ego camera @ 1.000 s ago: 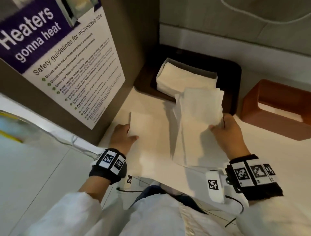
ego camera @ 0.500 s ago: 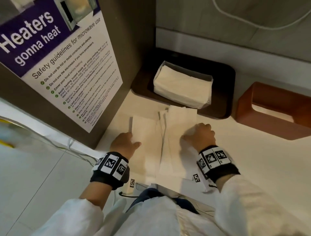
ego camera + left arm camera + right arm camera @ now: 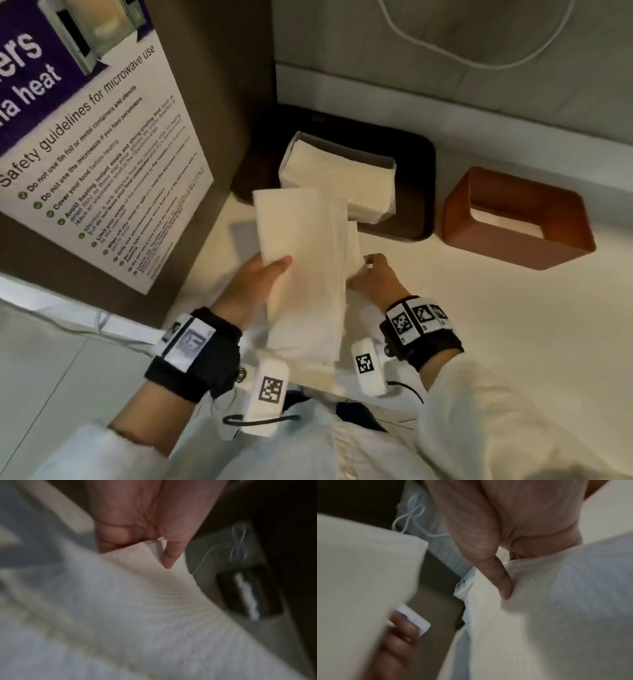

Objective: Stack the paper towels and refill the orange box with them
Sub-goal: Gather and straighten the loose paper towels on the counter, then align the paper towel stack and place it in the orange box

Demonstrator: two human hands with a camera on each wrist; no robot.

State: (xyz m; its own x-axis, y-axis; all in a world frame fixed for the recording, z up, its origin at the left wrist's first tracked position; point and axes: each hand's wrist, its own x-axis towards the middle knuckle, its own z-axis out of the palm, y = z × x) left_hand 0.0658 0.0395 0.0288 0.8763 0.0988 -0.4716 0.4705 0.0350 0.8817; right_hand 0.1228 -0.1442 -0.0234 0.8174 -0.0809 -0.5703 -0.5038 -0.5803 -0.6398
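Note:
A bundle of white folded paper towels [image 3: 301, 260] is lifted off the white counter, tilted up on its long edge. My left hand [image 3: 263, 274] grips its left side, thumb on top of the towels [image 3: 154, 601]. On the bundle's right edge my right hand [image 3: 370, 274] pinches the towels [image 3: 539, 608], thumb pressed into the paper. The orange box [image 3: 517, 219] lies on the counter to the right, its opening facing up, apart from both hands. A wrapped pack of paper towels [image 3: 339, 178] sits on a dark tray [image 3: 414, 178] behind the bundle.
A brown cabinet wall with a microwave safety poster [image 3: 102, 150] rises on the left. The grey back wall carries a white cable [image 3: 479, 61]. The counter [image 3: 496, 342] stretches to the right; its front edge runs just below my wrists.
The towels lay flat on the counter under both hands half a second ago. Now both hands have gathered them into one bundle and raised it off the counter.

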